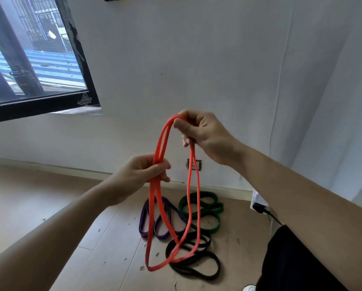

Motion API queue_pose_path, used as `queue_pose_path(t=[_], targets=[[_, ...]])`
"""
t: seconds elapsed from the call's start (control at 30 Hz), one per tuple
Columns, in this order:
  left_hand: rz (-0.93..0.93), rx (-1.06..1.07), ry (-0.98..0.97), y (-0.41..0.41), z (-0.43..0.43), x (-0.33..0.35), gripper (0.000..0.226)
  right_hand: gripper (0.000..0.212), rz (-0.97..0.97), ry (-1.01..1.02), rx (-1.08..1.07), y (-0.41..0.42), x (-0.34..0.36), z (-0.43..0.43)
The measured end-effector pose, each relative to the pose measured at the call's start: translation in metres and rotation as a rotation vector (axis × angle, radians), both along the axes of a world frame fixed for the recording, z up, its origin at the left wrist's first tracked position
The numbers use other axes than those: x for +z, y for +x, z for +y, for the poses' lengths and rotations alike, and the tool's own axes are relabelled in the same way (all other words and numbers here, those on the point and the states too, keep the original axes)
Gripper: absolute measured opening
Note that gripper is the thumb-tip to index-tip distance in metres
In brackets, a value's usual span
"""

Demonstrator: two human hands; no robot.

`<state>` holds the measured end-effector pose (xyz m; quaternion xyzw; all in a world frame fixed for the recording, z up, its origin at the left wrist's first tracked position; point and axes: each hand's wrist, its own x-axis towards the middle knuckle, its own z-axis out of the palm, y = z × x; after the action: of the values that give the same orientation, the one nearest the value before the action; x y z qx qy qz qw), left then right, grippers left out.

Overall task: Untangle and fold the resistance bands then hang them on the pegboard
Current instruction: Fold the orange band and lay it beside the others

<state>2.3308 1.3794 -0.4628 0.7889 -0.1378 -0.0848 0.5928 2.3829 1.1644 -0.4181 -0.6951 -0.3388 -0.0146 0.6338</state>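
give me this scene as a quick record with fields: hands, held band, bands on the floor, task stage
left hand: grips the lower strands of the orange band
right hand: pinches its top loop, higher up
orange band: held in the air, loose loops hanging down
floor: purple band, green band and black band lie near the wall
stage: orange band in hand, the other three not yet picked up

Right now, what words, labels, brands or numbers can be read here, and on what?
No text can be read.
The orange band, purple band, green band and black band show no print.
On the socket, any marking is too small to read.
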Motion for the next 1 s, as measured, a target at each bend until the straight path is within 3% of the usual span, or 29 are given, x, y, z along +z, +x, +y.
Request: queue_pose_path(t=[0.07,0.2,0.37,0.67,0.73,0.9,1.0], targets=[[0.049,-0.045,-0.015,0.0,0.003,-0.002,0.032,0.017,0.021,0.114,-0.035,0.002,0.005,-0.006],[0.1,-0.039,-0.197,0.004,0.002,0.002,0.062,0.022,0.127,0.26,-0.03,0.011,0.005,-0.02],[0.105,0.029,-0.339,0.007,-0.004,0.006,0.039,0.017,0.225,0.15,0.006,0.025,-0.005,-0.044],[0.055,0.05,-0.344,0.014,-0.007,0.009,0.037,0.017,0.306,0.075,0.037,0.037,-0.019,-0.067],[0.037,0.056,-0.32,0.014,-0.008,0.01,0.04,0.013,0.316,-0.001,0.049,0.038,-0.021,-0.071],[-0.001,0.05,-0.256,0.014,-0.011,0.01,0.044,0.006,0.268,-0.446,0.132,0.036,-0.032,-0.066],[-0.03,0.031,-0.172,0.013,-0.018,0.008,0.046,0.008,0.221,-0.556,0.207,0.026,-0.032,-0.045]])
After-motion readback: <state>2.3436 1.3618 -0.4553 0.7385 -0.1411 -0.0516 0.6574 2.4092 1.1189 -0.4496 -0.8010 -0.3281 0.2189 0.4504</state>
